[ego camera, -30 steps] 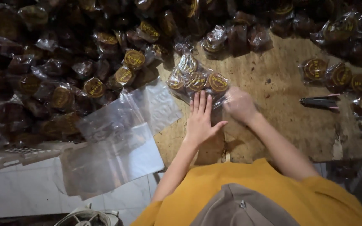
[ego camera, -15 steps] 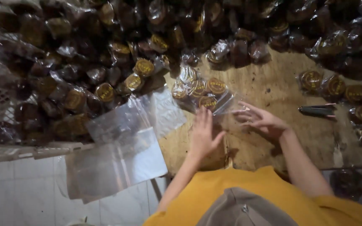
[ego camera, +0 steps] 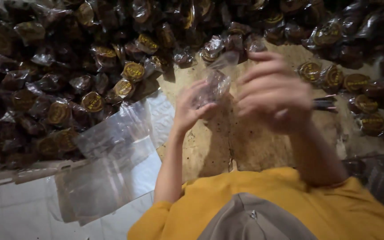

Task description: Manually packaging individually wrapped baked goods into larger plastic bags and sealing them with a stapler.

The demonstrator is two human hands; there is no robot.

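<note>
1. The left hand (ego camera: 191, 106) is raised over the wooden board (ego camera: 227, 142), fingers half curled, thumb and fingertips pinching the lower edge of a small clear plastic bag (ego camera: 216, 80).
2. The right hand (ego camera: 272, 91) is lifted just right of that bag, blurred, its fingers spread and loosely bent with the tips pointing left toward the plastic; I cannot tell whether they actually grip it or only brush its side.
3. The clear bag stands up between the two hands, crumpled, with its top corner rising toward the far side of the scene; whether anything is inside it is too blurred to tell.
4. Both forearms run back from the hands to yellow sleeves (ego camera: 290, 204) at the near edge, with a grey-brown cap brim (ego camera: 254, 222) below them.
5. Beneath the hands, the board is pale, worn and speckled with dark crumbs.
6. Left of the left forearm, a loose stack of flat clear bags (ego camera: 112, 169) lies partly on the board's left edge and partly over a white tiled floor (ego camera: 18, 213).
7. To the right of the right hand, a dark tool with metal tips (ego camera: 325, 103) lies on the board.
8. On the far side and the left, a large heap of dark round cakes in clear wrappers with gold round labels (ego camera: 94, 89) fills the scene; more of these wrapped cakes (ego camera: 352, 82) sit at the far right.
</note>
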